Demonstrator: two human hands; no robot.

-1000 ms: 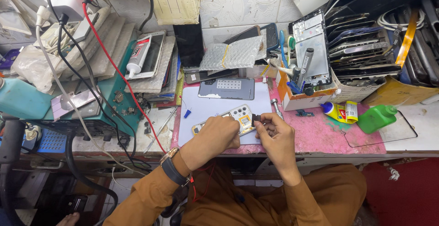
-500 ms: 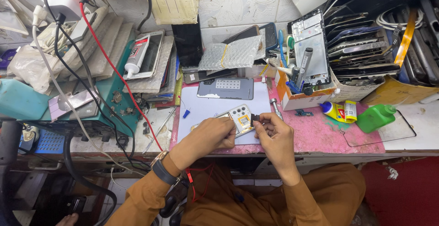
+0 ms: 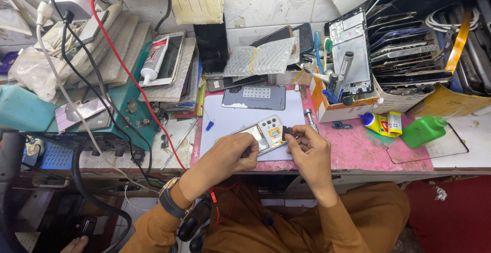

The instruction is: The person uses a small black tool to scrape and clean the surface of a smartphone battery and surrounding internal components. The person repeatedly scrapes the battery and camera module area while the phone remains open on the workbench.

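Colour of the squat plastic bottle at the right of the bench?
Green, cap included: the squat plastic bottle lies tilted on the bench; head view shows it.

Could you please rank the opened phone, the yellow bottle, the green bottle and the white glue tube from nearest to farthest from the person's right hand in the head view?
From the right hand:
1. Opened phone, touching, just left.
2. Yellow bottle, to the right.
3. Green bottle, farther right.
4. White glue tube, far upper left.

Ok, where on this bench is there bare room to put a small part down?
Bare patches: the white mat between the grey phone back and the opened phone, and the pink mat between the right hand and the green bottle. The left side is crowded with cables.
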